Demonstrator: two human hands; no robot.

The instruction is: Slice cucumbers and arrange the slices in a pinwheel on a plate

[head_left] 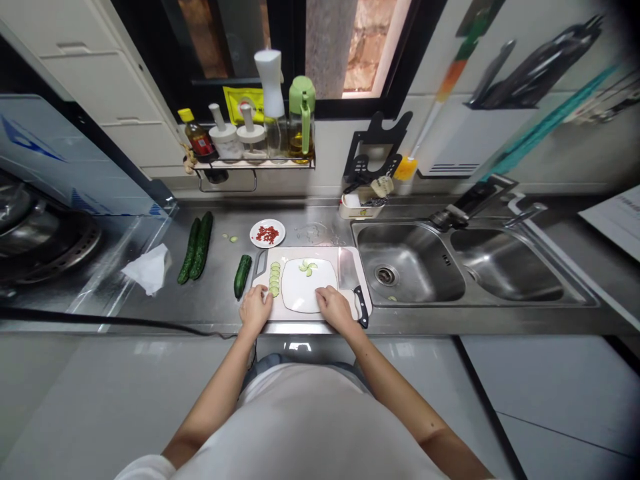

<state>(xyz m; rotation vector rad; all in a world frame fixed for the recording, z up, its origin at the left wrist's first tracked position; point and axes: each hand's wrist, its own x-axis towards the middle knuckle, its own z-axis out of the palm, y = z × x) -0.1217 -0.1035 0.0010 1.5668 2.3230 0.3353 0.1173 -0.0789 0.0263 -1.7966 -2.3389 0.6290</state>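
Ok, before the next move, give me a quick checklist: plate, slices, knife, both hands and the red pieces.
1. White plate resting on the cutting board: ok.
2. Cucumber slices within the left hand's reach: ok, it is at the row's near end.
3. Left hand already gripping a slice: cannot tell.
4. Right hand at the plate: ok, by its right edge; grip unclear.
5. Knife well away from the right arm: not ok, its handle lies close beside the wrist.
6. Red pieces out of the way: ok, in a small dish behind the board.
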